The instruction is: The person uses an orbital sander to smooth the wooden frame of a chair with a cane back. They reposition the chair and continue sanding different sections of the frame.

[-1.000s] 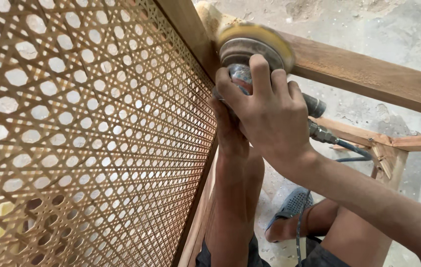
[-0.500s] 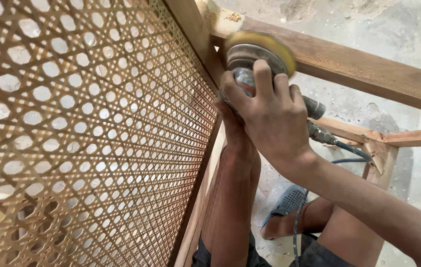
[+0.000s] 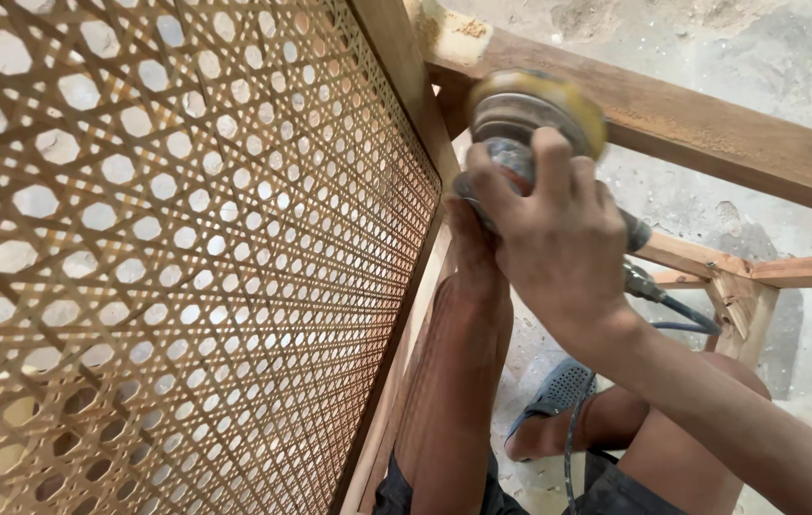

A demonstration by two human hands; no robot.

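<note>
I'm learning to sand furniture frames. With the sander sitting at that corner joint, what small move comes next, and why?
Probably ease the sander up toward the pale patch at the joint of the wooden rail. The right hand grips it just below that rough spot, close beside the cane panel, so keep the disc off the weave.

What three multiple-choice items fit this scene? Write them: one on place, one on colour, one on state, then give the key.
1. Where does the sander's disc sit?
A. by the joint of the wooden rail and the cane panel's frame
B. on the floor
C. on the person's knee

2. What colour is the disc's pad edge?
A. blue
B. yellow
C. red

3. How is the sander held?
A. lying loose
B. by one hand only
C. by both hands

Key: 1 A, the disc sits at the corner beside the woven cane panel. 2 B, the rim shows yellow. 3 C, the right hand wraps over its body and the left hand grips from beneath.
</note>
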